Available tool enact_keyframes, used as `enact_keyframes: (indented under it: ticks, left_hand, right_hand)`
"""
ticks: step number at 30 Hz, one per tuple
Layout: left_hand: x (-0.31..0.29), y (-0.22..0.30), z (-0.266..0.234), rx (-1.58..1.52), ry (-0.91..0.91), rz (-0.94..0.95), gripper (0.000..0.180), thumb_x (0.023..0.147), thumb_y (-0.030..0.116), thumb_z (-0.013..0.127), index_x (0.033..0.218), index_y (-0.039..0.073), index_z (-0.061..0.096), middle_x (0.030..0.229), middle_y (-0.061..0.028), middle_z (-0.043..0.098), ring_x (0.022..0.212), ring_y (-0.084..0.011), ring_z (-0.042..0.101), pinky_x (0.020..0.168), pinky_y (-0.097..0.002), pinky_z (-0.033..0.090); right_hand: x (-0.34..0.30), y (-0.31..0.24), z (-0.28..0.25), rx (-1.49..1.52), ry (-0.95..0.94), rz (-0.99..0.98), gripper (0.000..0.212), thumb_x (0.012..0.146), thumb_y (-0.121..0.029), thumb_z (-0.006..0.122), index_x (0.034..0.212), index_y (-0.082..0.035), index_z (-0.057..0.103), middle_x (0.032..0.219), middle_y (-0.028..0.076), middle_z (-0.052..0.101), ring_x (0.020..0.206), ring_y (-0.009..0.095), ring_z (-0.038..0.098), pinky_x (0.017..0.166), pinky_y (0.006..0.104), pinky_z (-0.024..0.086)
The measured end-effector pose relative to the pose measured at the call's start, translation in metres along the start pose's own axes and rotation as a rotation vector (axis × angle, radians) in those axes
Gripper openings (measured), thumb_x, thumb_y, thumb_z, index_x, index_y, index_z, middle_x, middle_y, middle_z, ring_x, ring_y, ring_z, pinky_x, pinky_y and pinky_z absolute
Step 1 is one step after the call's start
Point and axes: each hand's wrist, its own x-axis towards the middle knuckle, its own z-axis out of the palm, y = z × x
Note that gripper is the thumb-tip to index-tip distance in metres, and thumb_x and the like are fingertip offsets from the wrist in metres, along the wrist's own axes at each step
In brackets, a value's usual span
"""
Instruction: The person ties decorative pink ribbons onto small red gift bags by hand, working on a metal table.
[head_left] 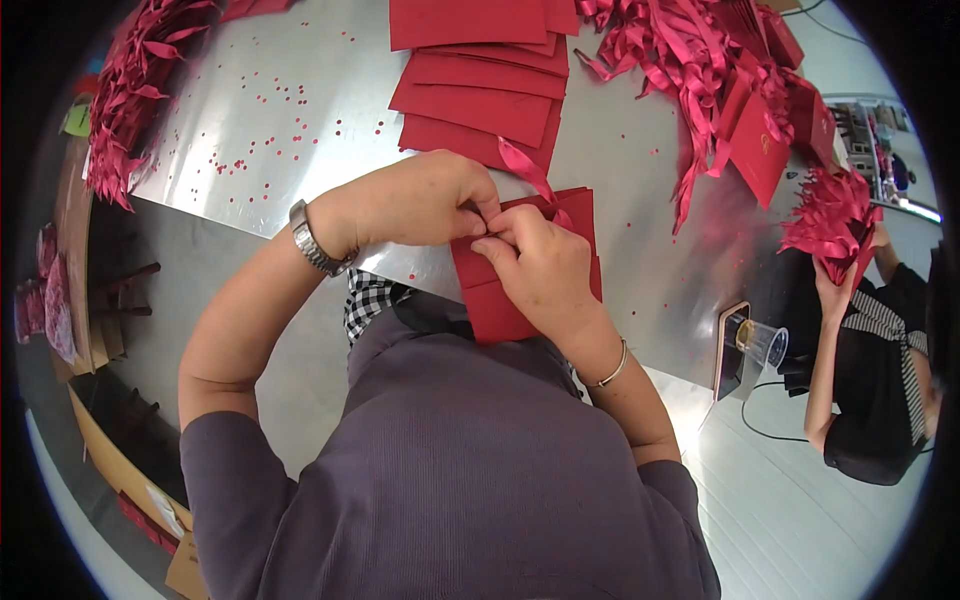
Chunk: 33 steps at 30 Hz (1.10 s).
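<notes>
A red paper folder (pixel 500 306) lies in front of me at the table's near edge, partly over my lap. A red satin ribbon (pixel 527 168) runs from its upper part, its loose end sticking up and away. My left hand (pixel 425 200), with a watch on the wrist, pinches at the folder's upper left. Against its fingertips my right hand (pixel 545 262) is closed too, thumb and forefinger pressed together. Both seem to grip the ribbon, though the pinched bit is mostly hidden by the fingers.
Overlapping red folders (pixel 480 85) lie beyond my hands on the metal table (pixel 330 125), among small red paper dots. Ribboned red folders heap at far right (pixel 760 140) and far left (pixel 135 110). A phone (pixel 732 350) and plastic cup (pixel 765 343) sit right, near another person (pixel 870 380) holding ribbons.
</notes>
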Motion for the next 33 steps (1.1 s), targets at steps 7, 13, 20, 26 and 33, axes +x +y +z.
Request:
enact_keyframes:
  ticks: [7,13,20,26,33]
  left_hand:
    - [-0.006,0.007,0.010,0.405,0.089,0.060,0.004,0.079,0.004,0.064,0.083,0.003,0.064,0.089,-0.0083,0.061,0.082,-0.0294,0.062,0.070,-0.0384,0.049]
    - [-0.013,-0.002,0.010,0.448,0.141,0.053,0.004,0.080,0.004,0.063,0.084,0.004,0.062,0.091,-0.0084,0.061,0.084,-0.0316,0.061,0.071,-0.0398,0.050]
    - [-0.015,-0.010,0.009,0.443,0.144,0.093,0.007,0.080,0.002,0.062,0.085,0.004,0.059,0.089,-0.0107,0.059,0.083,-0.0336,0.060,0.071,-0.0403,0.050]
    - [-0.024,-0.016,0.001,0.395,0.217,0.011,0.010,0.077,-0.003,0.060,0.084,0.002,0.057,0.086,-0.0143,0.056,0.082,-0.0360,0.058,0.070,-0.0418,0.048]
    - [-0.051,-0.039,-0.031,0.453,0.645,-0.115,0.005,0.079,0.001,0.059,0.083,0.001,0.058,0.084,-0.0157,0.059,0.079,-0.0373,0.059,0.069,-0.0427,0.048]
  right_hand:
    - [-0.002,-0.010,-0.005,-0.052,0.051,-0.061,0.027,0.076,-0.021,0.077,0.088,-0.008,0.057,0.064,0.005,0.062,0.056,0.023,0.063,0.049,0.0354,0.048]
    - [-0.017,-0.028,-0.049,-0.191,0.004,-0.108,0.050,0.071,-0.011,0.079,0.116,-0.003,0.060,0.075,0.004,0.060,0.066,0.022,0.055,0.064,0.0338,0.046]
    - [-0.064,0.009,-0.035,-0.056,0.200,0.114,0.081,0.076,-0.039,0.078,0.133,0.006,0.042,0.120,0.016,0.053,0.109,0.034,0.050,0.096,0.0449,0.037]
    - [-0.070,0.020,-0.029,-0.144,0.010,0.106,0.100,0.075,-0.051,0.074,0.143,0.008,0.029,0.135,0.021,0.047,0.120,0.035,0.047,0.099,0.0455,0.035]
    - [-0.064,0.016,-0.033,-0.201,-0.072,0.100,0.083,0.077,-0.052,0.071,0.136,0.002,0.045,0.132,0.018,0.049,0.116,0.034,0.048,0.099,0.0445,0.034]
